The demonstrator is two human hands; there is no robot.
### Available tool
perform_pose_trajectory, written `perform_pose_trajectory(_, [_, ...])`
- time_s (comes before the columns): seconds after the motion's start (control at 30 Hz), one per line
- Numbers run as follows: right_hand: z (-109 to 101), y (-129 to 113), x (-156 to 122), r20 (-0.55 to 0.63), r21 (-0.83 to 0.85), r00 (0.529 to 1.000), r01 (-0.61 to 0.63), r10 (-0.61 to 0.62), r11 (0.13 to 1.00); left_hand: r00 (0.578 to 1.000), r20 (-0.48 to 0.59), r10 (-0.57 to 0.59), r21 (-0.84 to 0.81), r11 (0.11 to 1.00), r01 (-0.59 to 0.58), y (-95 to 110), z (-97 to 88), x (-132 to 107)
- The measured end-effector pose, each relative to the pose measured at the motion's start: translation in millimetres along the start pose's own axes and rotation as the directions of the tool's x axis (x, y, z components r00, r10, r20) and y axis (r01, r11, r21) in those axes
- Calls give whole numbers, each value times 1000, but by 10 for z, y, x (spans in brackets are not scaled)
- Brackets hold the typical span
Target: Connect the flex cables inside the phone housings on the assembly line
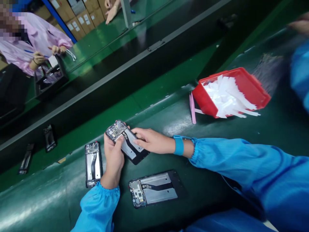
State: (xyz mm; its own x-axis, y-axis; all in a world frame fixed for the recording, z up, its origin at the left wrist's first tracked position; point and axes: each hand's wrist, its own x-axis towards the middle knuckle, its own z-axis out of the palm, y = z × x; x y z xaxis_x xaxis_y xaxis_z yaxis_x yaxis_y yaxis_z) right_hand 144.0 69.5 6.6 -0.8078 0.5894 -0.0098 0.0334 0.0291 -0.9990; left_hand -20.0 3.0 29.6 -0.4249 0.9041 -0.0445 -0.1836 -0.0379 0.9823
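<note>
An opened phone [134, 149], its circuit board and black flex cable bare, is held up between both hands. My left hand [113, 158] is closed around its left edge, the thumb lying on the board. My right hand [154, 140] grips the opposite edge, fingers bent over the side. Below them, a second opened phone [159, 189] lies flat on the green mat with its board end to the left. Left of my left wrist rests another opened phone [93, 164], close to my sleeve.
A red bin [262, 98] of white strips stands at right, pink tweezers [192, 108] beside it. Two phone frames [49, 138] [26, 158] lie on the lower green strip at left. Across the line, a person in pink [43, 35] handles a black box [51, 79]. A blue sleeve [300, 74] shows far right.
</note>
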Motion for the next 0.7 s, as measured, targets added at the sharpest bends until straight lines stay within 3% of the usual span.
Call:
perform_pose_trajectory(0.17, [0, -52, 3, 8, -16, 1000, -11, 11, 1000, 998, -54, 37, 83, 996, -33, -67, -74, 9])
perform_pose_trajectory(0.3, [10, 14, 41, -9, 63, 1000, -15, 16, 998, 997, -77, 2, 84, 996, 5, -87, -162, 79])
perform_pose_trajectory(0.4, [5, 115, 79, -95, 212, 995, 21, -1, 977, 992, -12, -124, 108, 986, 124, -62, -216, 83])
perform_pose_trajectory(0.47, [-5, 162, 93, -170, 319, 985, 57, -2, 946, 967, 50, -248, 161, 958, 238, -50, -241, 47])
perform_pose_trajectory(0.53, [-21, 187, 96, -156, 405, 987, 23, 44, 914, 939, 97, -331, 198, 931, 308, -58, -259, 41])
perform_pose_trajectory(0.7, [-76, 185, 82, -127, 415, 980, -85, 150, 906, 964, -45, -261, 196, 944, 265, -6, -332, 446])
